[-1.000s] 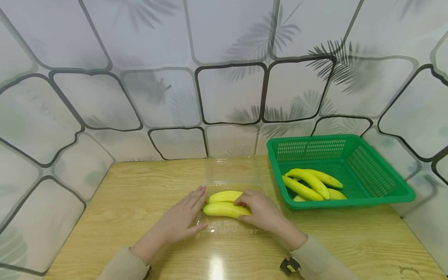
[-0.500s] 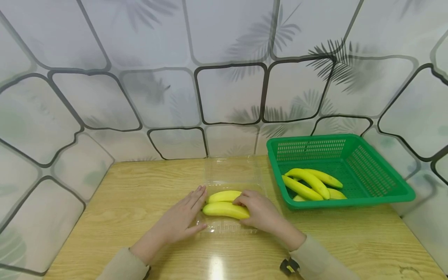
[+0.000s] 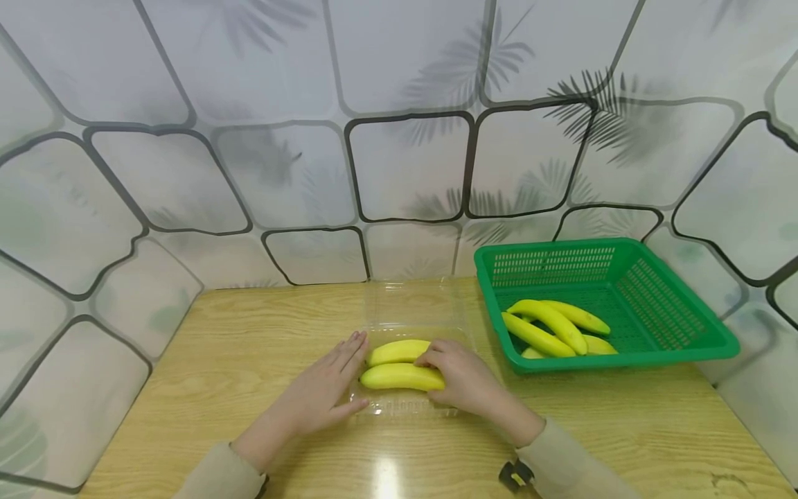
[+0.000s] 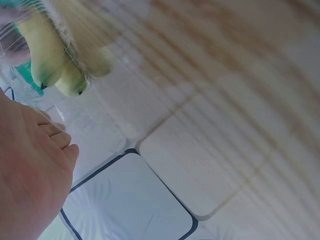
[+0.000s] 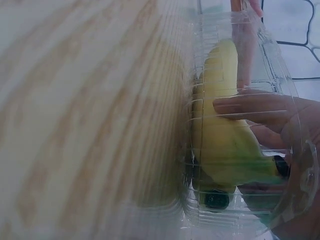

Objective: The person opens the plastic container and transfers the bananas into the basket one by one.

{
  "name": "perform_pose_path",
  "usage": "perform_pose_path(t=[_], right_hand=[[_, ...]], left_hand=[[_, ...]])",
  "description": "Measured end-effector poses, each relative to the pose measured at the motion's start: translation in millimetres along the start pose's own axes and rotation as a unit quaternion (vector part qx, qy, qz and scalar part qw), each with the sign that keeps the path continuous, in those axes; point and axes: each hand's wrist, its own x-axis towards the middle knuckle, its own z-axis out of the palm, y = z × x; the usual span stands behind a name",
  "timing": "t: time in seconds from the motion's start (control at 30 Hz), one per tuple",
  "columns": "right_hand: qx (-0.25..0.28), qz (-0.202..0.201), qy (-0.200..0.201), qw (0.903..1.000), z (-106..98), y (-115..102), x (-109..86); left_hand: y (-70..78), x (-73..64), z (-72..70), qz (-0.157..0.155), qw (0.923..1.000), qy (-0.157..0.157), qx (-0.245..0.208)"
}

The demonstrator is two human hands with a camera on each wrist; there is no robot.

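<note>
Two yellow bananas lie side by side in a clear plastic clamshell box [image 3: 411,406] on the wooden table. My right hand [image 3: 467,380] grips the right end of the front banana [image 3: 395,377], thumb on the near side and fingers curled over the top. Behind it lies the rear banana [image 3: 395,351], its right end hidden by that hand. My left hand [image 3: 321,389] rests with straight fingers along the box's left side, thumb at the front left corner. In the right wrist view, a finger presses on the banana [image 5: 220,135] seen through the ribbed wall.
The box's clear lid [image 3: 411,302] is folded back towards the wall. To the right stands a green plastic basket [image 3: 679,357] with several bananas [image 3: 548,324] in its left part. A patterned wall [image 3: 408,170] borders the table's back edge.
The front banana has shifted slightly left and towards me, with my right thumb tucking in at its end. My left hand has stayed in place.
</note>
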Motion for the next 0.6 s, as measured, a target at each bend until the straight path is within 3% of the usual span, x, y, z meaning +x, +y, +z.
perform_pose_path(t=[0.6], right_hand=[[0.018,-0.011,-0.004,0.9998,0.3,3.0,0.2]], left_hand=[[-0.1,0.2,0.7,-0.003,1.0,0.0,0.006]])
